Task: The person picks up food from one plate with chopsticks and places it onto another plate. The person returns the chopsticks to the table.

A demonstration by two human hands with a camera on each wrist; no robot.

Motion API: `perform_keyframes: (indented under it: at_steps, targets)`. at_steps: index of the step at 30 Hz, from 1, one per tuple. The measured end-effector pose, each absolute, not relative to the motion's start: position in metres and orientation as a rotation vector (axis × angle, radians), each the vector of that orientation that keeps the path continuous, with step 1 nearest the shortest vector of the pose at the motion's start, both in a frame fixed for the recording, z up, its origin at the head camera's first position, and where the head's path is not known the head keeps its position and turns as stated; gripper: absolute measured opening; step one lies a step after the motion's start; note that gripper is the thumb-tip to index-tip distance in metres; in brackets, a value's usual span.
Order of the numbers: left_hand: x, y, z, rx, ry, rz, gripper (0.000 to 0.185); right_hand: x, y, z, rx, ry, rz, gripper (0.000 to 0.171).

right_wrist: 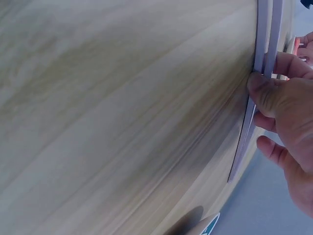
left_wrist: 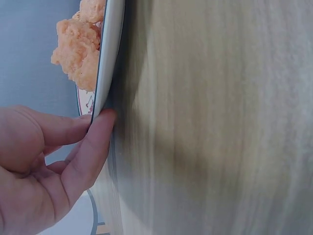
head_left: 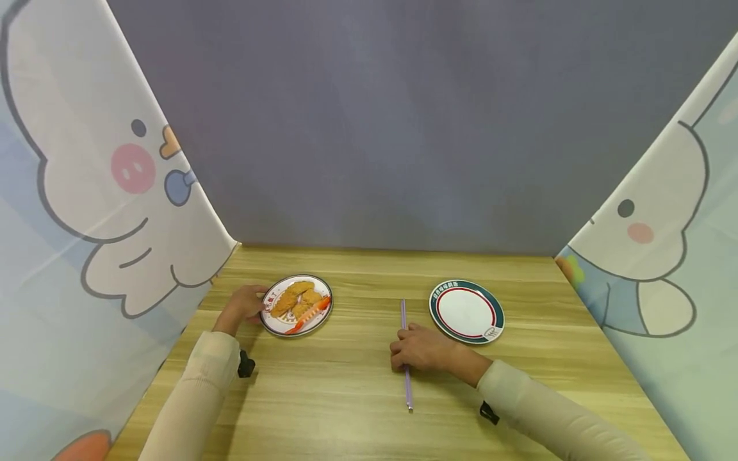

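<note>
My left hand (head_left: 245,304) is at the left side of a white plate (head_left: 321,287) with a dark edge. Thumb and fingers pinch its rim, as the left wrist view shows. On the plate lie several golden fried chicken pieces (head_left: 300,289) and a long orange-red piece (head_left: 309,316) that looks like a shrimp or crab leg. Near the middle of the table, my right hand (head_left: 423,349) holds a pair of purple chopsticks (head_left: 408,388) around their middle. In the right wrist view the two chopsticks (right_wrist: 239,149) run side by side, close to the tabletop, between thumb and fingers.
A white plate with a green rim and red ring (head_left: 466,312) lies just beyond my right hand. The wooden table (head_left: 334,397) ends at a grey back panel (head_left: 380,128), with cartoon-printed panels (head_left: 75,269) on both sides.
</note>
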State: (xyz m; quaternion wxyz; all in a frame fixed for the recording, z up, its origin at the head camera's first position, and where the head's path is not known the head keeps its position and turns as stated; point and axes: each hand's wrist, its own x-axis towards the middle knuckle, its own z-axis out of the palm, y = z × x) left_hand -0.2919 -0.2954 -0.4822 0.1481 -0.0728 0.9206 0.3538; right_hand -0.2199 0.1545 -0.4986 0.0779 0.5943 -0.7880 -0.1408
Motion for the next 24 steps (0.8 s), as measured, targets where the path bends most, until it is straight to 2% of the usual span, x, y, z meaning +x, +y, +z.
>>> perform_keyframes:
  at_steps: [15, 24]
  targets:
    - [-0.288, -0.293, -0.483, -0.166, 2.681, 0.971, 0.056, -0.221, 0.166, -0.502, 1.788, -2.134, -0.366, 0.007]
    - [-0.292, -0.298, -0.482, -0.128, 2.763, 0.803, 0.056, -0.227, 0.168, -0.472, 1.631, -2.054, -0.153, 0.011]
